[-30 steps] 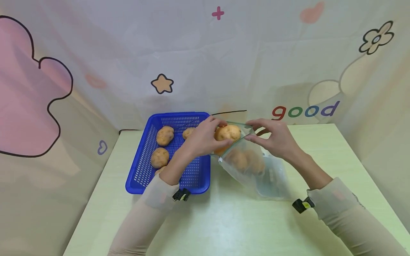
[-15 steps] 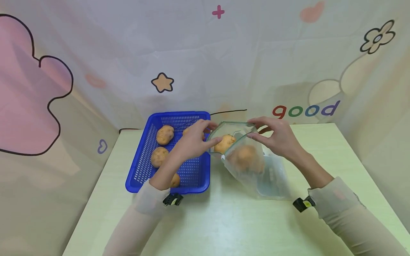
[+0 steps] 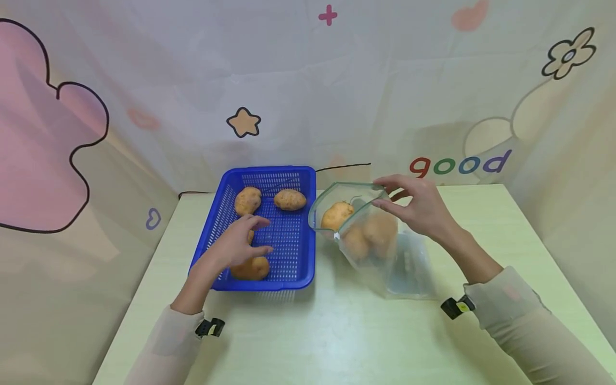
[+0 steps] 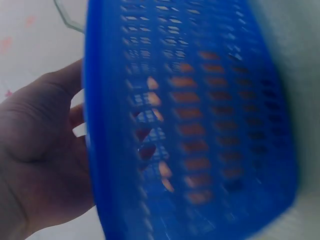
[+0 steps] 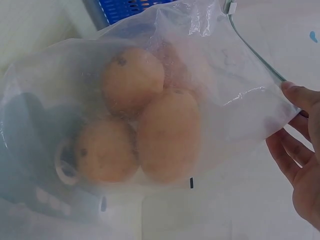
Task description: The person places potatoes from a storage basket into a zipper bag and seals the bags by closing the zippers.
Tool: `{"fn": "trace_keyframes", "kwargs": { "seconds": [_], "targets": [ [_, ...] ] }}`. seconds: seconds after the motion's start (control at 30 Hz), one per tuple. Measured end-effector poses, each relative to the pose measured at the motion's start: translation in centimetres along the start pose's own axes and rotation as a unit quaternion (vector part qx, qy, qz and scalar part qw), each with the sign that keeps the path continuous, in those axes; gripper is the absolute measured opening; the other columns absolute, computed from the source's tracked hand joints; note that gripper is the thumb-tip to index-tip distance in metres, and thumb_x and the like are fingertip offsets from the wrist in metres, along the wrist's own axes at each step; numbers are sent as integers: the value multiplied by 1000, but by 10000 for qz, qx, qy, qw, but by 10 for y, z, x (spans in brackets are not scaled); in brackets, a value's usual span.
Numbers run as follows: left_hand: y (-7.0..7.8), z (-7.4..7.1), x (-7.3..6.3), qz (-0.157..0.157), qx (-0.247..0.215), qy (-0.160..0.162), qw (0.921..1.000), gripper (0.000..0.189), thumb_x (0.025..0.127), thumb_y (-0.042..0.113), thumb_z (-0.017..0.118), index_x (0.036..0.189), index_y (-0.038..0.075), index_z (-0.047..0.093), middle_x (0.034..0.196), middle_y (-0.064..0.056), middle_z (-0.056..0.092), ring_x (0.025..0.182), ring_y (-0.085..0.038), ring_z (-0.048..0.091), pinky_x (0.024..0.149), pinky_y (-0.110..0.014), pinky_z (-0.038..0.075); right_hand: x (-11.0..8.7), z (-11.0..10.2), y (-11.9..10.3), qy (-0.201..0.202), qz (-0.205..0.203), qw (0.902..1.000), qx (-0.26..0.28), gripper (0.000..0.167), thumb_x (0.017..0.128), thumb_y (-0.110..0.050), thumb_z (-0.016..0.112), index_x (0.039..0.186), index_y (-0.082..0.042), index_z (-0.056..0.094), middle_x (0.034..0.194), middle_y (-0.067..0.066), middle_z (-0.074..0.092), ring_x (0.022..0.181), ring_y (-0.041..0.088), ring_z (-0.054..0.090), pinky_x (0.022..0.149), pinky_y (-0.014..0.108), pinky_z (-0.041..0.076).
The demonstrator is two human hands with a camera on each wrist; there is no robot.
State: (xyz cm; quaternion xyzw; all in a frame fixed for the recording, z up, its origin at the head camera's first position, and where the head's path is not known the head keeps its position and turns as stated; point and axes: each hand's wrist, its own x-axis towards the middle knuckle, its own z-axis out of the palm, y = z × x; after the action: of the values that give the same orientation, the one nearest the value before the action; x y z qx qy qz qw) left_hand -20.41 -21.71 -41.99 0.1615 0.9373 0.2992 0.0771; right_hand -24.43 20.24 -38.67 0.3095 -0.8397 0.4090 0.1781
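Observation:
My left hand (image 3: 235,244) hovers over the left side of a blue plastic basket (image 3: 308,235), thumb and fingers spread apart with nothing between them. Several potatoes lie in that basket; one potato (image 3: 290,200) sits at its back right, another potato (image 3: 253,269) at the front, and one is partly hidden under the hand. With thumb and fingers my right hand (image 3: 416,206) pinches the edge of a clear zip bag (image 3: 368,270), whose mouth gapes toward the basket. Inside, a potato (image 3: 338,215) shows near the opening, with more potatoes (image 5: 170,135) deeper down, blurred by the plastic.
The bag's lower end lies on the pale table (image 3: 332,331), and a bluish translucent shape (image 3: 409,267) shows there. A small white slider (image 3: 336,235) sits at the bag's near corner. Behind the table hangs a printed cloth (image 3: 308,96).
A potato left my left hand and dropped into the bag. That hand then let go of the bag's rim and moved left over the basket. My right hand stayed on the bag.

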Motion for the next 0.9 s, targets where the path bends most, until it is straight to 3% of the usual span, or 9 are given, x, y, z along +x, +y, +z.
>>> {"fn": "trace_keyframes", "kwargs": {
  "seconds": [0.23, 0.43, 0.67, 0.8, 0.9],
  "targets": [
    [-31, -2, -21, 49, -154, -561, 9983, 64, 93, 25, 85, 145, 0, 59, 147, -20, 55, 135, -40, 53, 115, -59, 43, 0, -1, 0, 31, 47, 10000, -4, 40, 86, -9, 89, 124, -10, 77, 106, 4, 80, 93, 15, 72, 79, 26, 62],
    [-41, 5, -26, -67, 48, -786, 9969, 56, 94, 18, 83, 143, 1, 61, 150, -23, 52, 136, -42, 50, 114, -62, 41, -2, -3, 0, 89, 6, 9999, -70, 40, 85, -7, 90, 123, -9, 77, 104, 4, 80, 91, 15, 73, 78, 25, 62],
    [-38, 7, -24, -75, 330, -454, 9984, 54, 94, 23, 84, 141, 4, 65, 147, -21, 55, 134, -40, 53, 111, -60, 45, -4, -2, 2, 81, 59, 9999, -18, 40, 86, -7, 89, 124, -9, 77, 104, 5, 80, 92, 15, 72, 78, 23, 61],
    [-24, 2, -15, 198, -3, -57, 9998, 59, 93, 34, 85, 141, 7, 65, 139, -14, 60, 124, -33, 59, 100, -52, 53, -6, -2, 2, 93, 80, 9999, 21, 40, 86, -6, 89, 124, -8, 76, 103, 7, 80, 92, 17, 72, 77, 27, 62],
    [-5, -2, -3, 348, -352, 316, 9983, 60, 92, 40, 85, 141, 11, 65, 138, -9, 60, 118, -29, 61, 92, -46, 58, -5, -1, 2, 82, 10, 10000, 1, 41, 86, -6, 88, 125, -7, 75, 105, 7, 79, 92, 17, 72, 78, 27, 62]
  ]
}}
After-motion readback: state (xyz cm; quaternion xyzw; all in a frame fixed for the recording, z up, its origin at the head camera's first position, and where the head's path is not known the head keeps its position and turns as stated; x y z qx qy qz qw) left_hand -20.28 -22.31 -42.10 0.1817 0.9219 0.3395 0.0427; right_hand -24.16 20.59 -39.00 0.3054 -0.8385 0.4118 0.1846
